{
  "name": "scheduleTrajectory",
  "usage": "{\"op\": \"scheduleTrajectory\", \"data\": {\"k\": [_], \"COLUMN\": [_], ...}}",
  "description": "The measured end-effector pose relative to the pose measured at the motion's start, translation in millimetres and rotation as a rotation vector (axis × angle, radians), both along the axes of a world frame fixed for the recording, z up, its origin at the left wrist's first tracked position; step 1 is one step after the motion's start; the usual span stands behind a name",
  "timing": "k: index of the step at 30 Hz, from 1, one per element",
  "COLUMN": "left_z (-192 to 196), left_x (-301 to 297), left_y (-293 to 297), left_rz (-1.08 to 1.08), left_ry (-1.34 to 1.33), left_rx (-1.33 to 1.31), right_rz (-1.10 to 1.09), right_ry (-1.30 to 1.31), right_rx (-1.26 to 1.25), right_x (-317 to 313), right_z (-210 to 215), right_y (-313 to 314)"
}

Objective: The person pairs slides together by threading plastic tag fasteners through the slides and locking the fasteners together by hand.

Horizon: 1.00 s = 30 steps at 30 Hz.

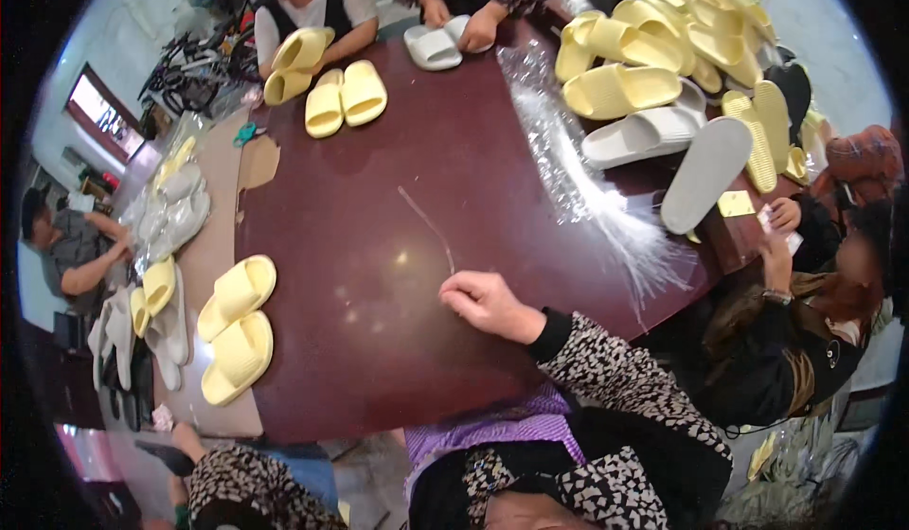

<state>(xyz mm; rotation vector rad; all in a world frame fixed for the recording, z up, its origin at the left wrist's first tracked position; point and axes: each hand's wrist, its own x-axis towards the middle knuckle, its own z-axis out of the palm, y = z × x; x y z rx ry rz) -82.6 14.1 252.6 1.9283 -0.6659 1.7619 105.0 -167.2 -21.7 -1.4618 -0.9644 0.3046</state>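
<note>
We are pinching one thin clear strand (441,238) in our right hand (488,303), fingers curling in, forearm slanting from the lower right; the strand is stretching away over the table (331,341). Two yellow slippers (248,341) are lying at left, one white bundle (611,210) at right. Our left hand (189,443) is showing at lower left; we cannot tell its fingers' state.

Seen around one maroon table (350,246) | two near yellow slippers (248,325) | two far yellow slippers (352,97) | two tilted yellow slippers (297,60) | two pale slippers (435,49) | one thin strand (432,224)
</note>
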Motion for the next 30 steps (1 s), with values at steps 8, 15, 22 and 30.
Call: {"op": "scheduleTrajectory", "data": {"k": [8, 15, 22, 30], "left_z": [-69, -167, -262, -258], "left_x": [-7, -47, -39, -26], "left_y": [15, -16, -57, -57], "left_rz": [0.2, 0.784, 0.25, 0.245], "left_ry": [0.096, 0.325, 0.796, 0.802], "left_rx": [-0.089, -0.596, -1.178, -0.848], "right_rz": [-0.005, -0.031, 0.115, 0.099], "right_ry": [0.016, 0.118, 0.125, 0.188], "right_rx": [-0.065, -0.131, -0.163, -0.117], "right_x": [4, -7, -18, -10], "right_z": [-3, 7, 9, -6], "right_y": [2, 2, 4, 2]}}
